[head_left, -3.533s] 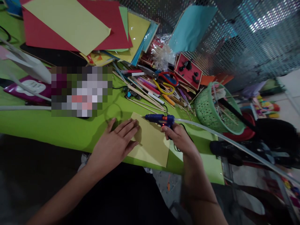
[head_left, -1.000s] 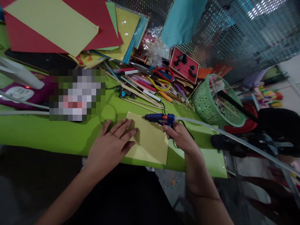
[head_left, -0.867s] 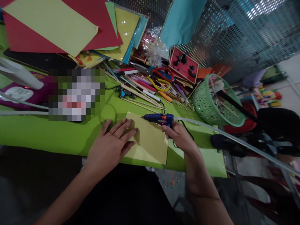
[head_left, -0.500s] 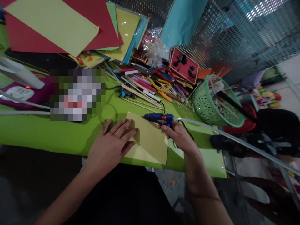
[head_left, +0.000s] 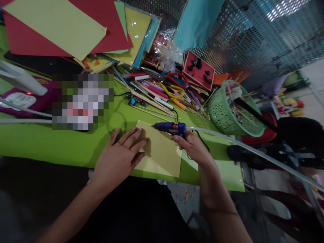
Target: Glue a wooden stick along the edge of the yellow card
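A yellow sheet of paper [head_left: 164, 155] lies on the green tabletop [head_left: 73, 143] in front of me. My left hand [head_left: 121, 148] rests on its left side, palm down with the fingers spread. In my right hand [head_left: 191, 145] is a blue hot glue gun [head_left: 169, 127], the fingers wrapped round its handle. The gun's nozzle points left, near the top edge of the sheet; whether it touches the paper I cannot tell. A long translucent glue stick [head_left: 227, 137] runs out of its back to the right.
Pens, wooden sticks [head_left: 152, 103] and scissors [head_left: 174, 81] are heaped behind the sheet. A green plastic basket [head_left: 219, 111] stands at the right. Coloured paper sheets [head_left: 55, 27] lie at the back left, above a purple device [head_left: 37, 101]. A black cord trails by the gun.
The glue gun in my right hand has shifted slightly to the left along the top of the yellow sheet. My left hand has stayed in place.
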Available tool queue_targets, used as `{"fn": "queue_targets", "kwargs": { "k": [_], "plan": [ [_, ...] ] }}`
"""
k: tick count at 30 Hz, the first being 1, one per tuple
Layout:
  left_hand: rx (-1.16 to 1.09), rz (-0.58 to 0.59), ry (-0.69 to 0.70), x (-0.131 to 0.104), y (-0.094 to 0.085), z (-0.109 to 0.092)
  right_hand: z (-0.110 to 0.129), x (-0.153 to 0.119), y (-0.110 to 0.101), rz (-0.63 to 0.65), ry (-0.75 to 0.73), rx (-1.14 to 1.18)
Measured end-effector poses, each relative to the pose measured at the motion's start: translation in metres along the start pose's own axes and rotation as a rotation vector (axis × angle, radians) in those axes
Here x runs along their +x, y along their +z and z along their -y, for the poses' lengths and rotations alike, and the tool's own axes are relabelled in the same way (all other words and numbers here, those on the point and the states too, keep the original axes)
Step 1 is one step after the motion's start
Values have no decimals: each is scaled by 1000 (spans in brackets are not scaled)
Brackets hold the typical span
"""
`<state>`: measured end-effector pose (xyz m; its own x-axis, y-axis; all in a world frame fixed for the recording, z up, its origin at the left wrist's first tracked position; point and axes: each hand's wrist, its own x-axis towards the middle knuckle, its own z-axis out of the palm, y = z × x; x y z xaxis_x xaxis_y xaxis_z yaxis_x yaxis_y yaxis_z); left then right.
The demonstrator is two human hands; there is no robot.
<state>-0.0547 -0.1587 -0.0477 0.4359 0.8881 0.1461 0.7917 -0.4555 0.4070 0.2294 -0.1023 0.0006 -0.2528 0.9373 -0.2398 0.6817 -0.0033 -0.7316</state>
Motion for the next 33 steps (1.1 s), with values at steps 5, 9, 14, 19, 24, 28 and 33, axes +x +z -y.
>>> {"fn": "queue_targets", "kwargs": {
  "k": [5, 9, 14, 19, 24, 28, 33],
  "plan": [
    [12, 10, 9, 0, -1, 0, 4, -2, -4, 3, 14, -6],
    [27, 2, 14, 0, 0, 0, 8, -3, -6, 4, 23, 40],
    [23, -4, 5, -1, 2, 1, 10, -2, -4, 9, 16, 29],
    [26, -8, 18, -1, 0, 1, 10, -2, -5, 5, 9, -17],
    [24, -18, 15, -1, 1, 1, 8, -2, -3, 9, 5, 1],
    [19, -15, 16, -1, 2, 2, 6, -2, -3, -5, 4, -1],
    [14, -21, 29, -1, 2, 2, 8, -2, -5, 13, -9, -10]
  ]
}}
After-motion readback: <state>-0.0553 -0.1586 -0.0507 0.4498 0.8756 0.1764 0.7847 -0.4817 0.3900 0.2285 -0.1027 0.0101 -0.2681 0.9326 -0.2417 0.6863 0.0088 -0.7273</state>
